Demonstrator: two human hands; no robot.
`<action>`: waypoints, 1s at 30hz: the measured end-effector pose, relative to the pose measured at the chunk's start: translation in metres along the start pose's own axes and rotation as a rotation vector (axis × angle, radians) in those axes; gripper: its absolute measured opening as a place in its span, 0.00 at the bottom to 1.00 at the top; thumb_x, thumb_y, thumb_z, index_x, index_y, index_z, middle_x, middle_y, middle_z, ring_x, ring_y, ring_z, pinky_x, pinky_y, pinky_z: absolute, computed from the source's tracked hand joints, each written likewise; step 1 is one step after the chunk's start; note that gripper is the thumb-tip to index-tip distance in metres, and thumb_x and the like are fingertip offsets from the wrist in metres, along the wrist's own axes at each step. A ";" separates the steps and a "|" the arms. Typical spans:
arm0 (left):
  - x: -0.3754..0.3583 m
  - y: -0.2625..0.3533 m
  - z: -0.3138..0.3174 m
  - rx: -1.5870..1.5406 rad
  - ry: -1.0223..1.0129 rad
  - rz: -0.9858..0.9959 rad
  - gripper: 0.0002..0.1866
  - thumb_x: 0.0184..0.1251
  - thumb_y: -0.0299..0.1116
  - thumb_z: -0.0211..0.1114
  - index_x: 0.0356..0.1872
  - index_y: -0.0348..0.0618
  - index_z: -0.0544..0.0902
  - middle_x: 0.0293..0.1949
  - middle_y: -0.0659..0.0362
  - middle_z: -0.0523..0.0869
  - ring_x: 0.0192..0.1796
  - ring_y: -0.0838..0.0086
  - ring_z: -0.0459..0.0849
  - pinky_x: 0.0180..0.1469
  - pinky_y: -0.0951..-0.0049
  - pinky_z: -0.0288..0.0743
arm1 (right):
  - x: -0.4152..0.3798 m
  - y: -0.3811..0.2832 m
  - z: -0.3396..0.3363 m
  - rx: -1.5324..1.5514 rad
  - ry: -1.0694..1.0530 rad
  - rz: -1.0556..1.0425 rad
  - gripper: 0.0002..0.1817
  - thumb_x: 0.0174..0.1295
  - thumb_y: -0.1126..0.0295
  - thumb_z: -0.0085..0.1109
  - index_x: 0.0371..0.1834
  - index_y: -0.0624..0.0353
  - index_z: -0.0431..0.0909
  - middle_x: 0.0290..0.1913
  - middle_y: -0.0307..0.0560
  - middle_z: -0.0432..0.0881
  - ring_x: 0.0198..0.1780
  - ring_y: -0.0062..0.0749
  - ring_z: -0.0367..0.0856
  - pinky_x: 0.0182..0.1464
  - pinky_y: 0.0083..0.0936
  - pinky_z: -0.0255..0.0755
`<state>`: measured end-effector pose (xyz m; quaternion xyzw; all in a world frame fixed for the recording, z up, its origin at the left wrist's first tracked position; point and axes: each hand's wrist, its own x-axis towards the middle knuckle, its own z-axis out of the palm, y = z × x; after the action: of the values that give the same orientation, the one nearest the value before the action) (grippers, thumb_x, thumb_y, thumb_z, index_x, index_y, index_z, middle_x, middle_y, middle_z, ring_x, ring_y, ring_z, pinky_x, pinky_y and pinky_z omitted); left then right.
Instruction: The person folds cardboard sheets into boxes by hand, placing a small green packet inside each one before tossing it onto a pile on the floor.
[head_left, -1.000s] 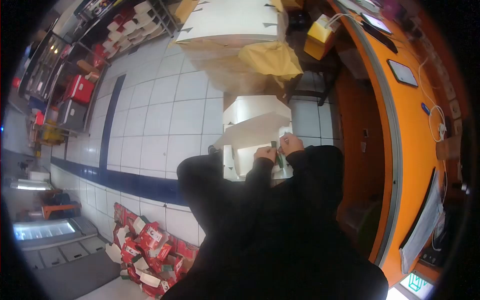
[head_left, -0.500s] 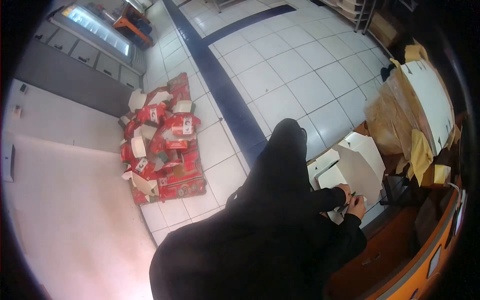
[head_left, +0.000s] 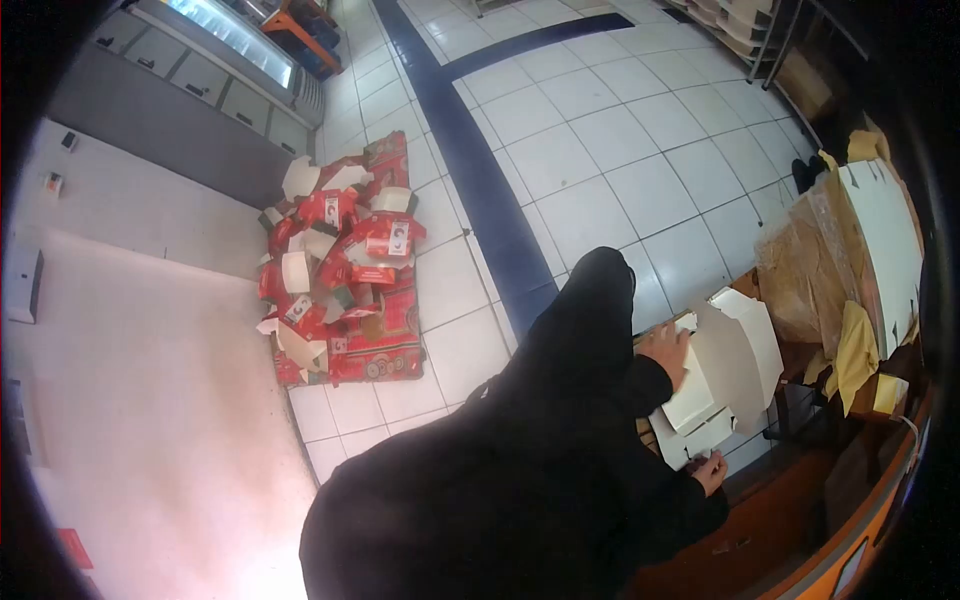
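Note:
A partly folded carton (head_left: pixel 690 395), its pale inside facing up, lies in front of me with flaps spread out. My left hand (head_left: pixel 666 352) rests on its upper left edge, fingers spread and stretched out. At its lower corner, my right hand (head_left: pixel 711 472) has its fingers curled and pinched on a flap (head_left: pixel 693 443); the fingertips are small and partly hidden. A greyish-white sheet of card (head_left: pixel 735 370) curves up along the carton's right side.
Several red cartons (head_left: pixel 330 210) are heaped on a red flattened sheet (head_left: pixel 390 340) on the tiled floor. A stack of white card blanks (head_left: pixel 880 240) in torn brown wrapping (head_left: pixel 805 260) stands at right, above an orange-edged counter (head_left: pixel 840 540). A white wall (head_left: pixel 150 380) is at left.
My hands were close together at the carton's lower part. The left has moved up and opened flat on its edge; the right has moved down to the lower corner. The view has shifted slightly.

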<state>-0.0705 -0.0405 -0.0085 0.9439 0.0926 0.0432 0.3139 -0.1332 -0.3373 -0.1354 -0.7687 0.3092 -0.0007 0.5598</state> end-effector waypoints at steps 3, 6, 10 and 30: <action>0.013 -0.038 0.027 0.162 -0.218 -0.199 0.24 0.58 0.35 0.62 0.56 0.40 0.71 0.43 0.48 0.81 0.47 0.50 0.82 0.46 0.50 0.78 | 0.004 0.019 0.003 0.091 -0.005 -0.009 0.14 0.69 0.58 0.54 0.44 0.59 0.73 0.26 0.43 0.76 0.24 0.26 0.72 0.23 0.25 0.67; 0.039 -0.062 -0.002 0.045 -0.339 -0.230 0.14 0.64 0.31 0.54 0.48 0.41 0.79 0.46 0.48 0.84 0.47 0.53 0.85 0.48 0.49 0.79 | 0.007 0.011 0.012 0.223 -0.070 -0.027 0.10 0.67 0.68 0.54 0.46 0.61 0.72 0.25 0.42 0.75 0.21 0.24 0.70 0.21 0.22 0.65; 0.045 -0.150 -0.166 0.284 -0.066 -0.234 0.13 0.64 0.32 0.55 0.47 0.41 0.80 0.45 0.48 0.84 0.46 0.58 0.84 0.48 0.55 0.79 | -0.006 -0.001 0.015 0.123 0.014 0.021 0.09 0.64 0.68 0.57 0.44 0.57 0.74 0.24 0.41 0.77 0.22 0.24 0.73 0.25 0.22 0.69; 0.037 -0.108 -0.033 -0.111 0.202 0.257 0.21 0.61 0.33 0.63 0.54 0.32 0.75 0.42 0.49 0.81 0.44 0.63 0.80 0.48 0.66 0.74 | -0.033 -0.060 0.035 -0.420 0.218 0.071 0.21 0.51 0.62 0.71 0.44 0.58 0.74 0.38 0.52 0.82 0.43 0.48 0.82 0.46 0.41 0.74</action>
<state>-0.0546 0.0709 -0.0460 0.9201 -0.0004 0.1826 0.3466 -0.1186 -0.2802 -0.0853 -0.8524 0.3879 0.0002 0.3506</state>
